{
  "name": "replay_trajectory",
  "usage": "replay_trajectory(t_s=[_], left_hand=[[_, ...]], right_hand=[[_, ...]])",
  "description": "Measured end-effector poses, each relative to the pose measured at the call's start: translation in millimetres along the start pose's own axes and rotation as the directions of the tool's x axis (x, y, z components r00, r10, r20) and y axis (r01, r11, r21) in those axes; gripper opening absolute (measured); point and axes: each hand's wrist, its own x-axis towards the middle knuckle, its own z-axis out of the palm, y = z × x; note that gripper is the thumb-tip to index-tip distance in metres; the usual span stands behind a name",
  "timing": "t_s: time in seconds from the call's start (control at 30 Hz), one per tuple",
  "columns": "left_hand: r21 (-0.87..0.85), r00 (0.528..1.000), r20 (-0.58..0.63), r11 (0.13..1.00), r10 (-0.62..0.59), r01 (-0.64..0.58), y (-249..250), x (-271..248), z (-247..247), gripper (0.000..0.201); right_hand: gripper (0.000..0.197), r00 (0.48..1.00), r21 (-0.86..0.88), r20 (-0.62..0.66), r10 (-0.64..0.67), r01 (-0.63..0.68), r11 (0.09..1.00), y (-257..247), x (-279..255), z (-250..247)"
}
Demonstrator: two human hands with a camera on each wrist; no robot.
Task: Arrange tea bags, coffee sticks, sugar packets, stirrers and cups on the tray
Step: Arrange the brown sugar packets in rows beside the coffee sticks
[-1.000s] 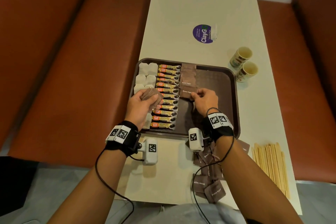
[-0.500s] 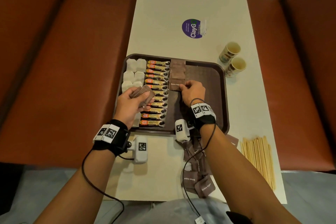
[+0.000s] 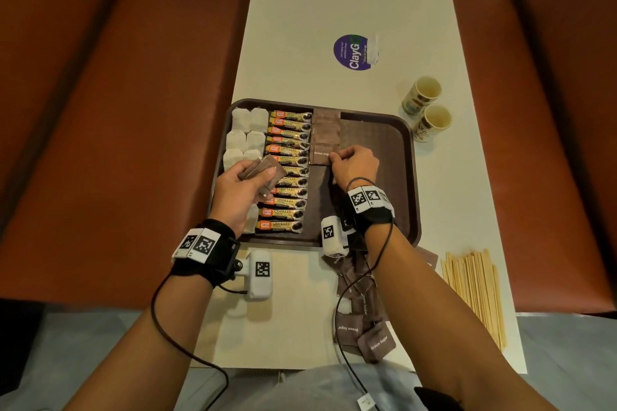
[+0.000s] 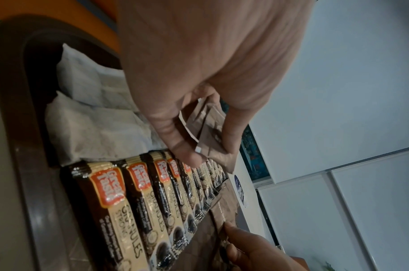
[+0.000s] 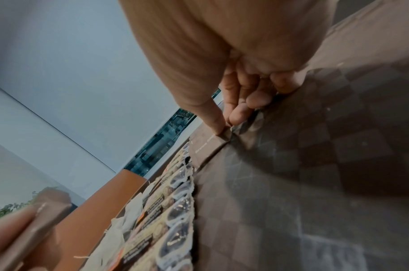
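A dark brown tray [image 3: 405,177] holds white tea bags [image 3: 247,138] on its left, a column of coffee sticks [image 3: 288,170] beside them, and a column of brown sugar packets [image 3: 325,135] after that. My left hand [image 3: 240,187] hovers over the coffee sticks and grips a small stack of brown sugar packets [image 3: 263,172] [image 4: 210,128]. My right hand [image 3: 354,163] pinches the right edge of the nearest laid sugar packet [image 3: 320,157] [image 5: 208,146] on the tray, thumb [image 5: 212,121] on top. Two paper cups [image 3: 425,110] lie on the table right of the tray. Wooden stirrers [image 3: 474,287] lie at the near right.
More loose brown sugar packets [image 3: 364,327] lie on the table under my right forearm, near the front edge. A round purple sticker [image 3: 354,52] sits on the table beyond the tray. Orange-brown benches [image 3: 117,110] flank the narrow table on both sides.
My right hand has stayed at the near end of the sugar column, its fingers closing on the nearest packet's edge. The left hand keeps its stack in place. The head view shifted slightly.
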Motion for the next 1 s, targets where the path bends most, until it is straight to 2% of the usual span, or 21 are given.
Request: replay_trajectory(t_s=[0.13,0.27,0.33,0.4,0.47,0.53,0.63,0.8,1.0], left_hand=[[0.030,1.000,0.003,0.999,0.018,-0.018,0,-2,1,0.017],[0.033,0.999,0.029,0.999,0.027,-0.028,0,-5,1,0.014],[0.037,0.999,0.031,0.999,0.030,-0.031,0,-7,2,0.015],[0.044,0.999,0.037,0.998,0.033,-0.035,1,-9,2,0.018],[0.030,0.998,0.052,0.999,0.033,-0.034,2,-11,2,0.020],[0.001,0.998,0.061,0.999,0.033,-0.033,4,-13,1,0.023],[-0.048,0.998,0.053,0.998,0.041,-0.039,7,-16,-2,0.029],[-0.095,0.997,0.048,0.994,0.053,-0.048,6,-18,-9,0.027],[-0.110,0.998,-0.024,0.992,0.063,-0.065,6,-16,-11,0.024]], right_hand=[[0.020,0.999,0.066,-0.029,-0.024,0.026,0.998,0,-6,-8],[0.006,0.988,0.182,0.027,-0.155,0.147,0.972,-9,-31,-14],[0.006,0.950,0.222,0.163,-0.267,0.228,0.948,-18,-47,-14],[0.014,0.883,0.238,0.285,-0.373,0.312,0.920,-25,-59,-11],[0.014,0.826,0.226,0.336,-0.453,0.396,0.890,-31,-65,-8],[0.011,0.797,0.226,0.359,-0.486,0.431,0.874,-36,-69,-6],[0.011,0.801,0.274,0.364,-0.476,0.396,0.876,-40,-71,-4],[0.011,0.845,0.334,0.290,-0.449,0.350,0.875,-44,-72,2],[0.010,0.845,0.354,0.312,-0.435,0.321,0.878,-42,-72,4]])
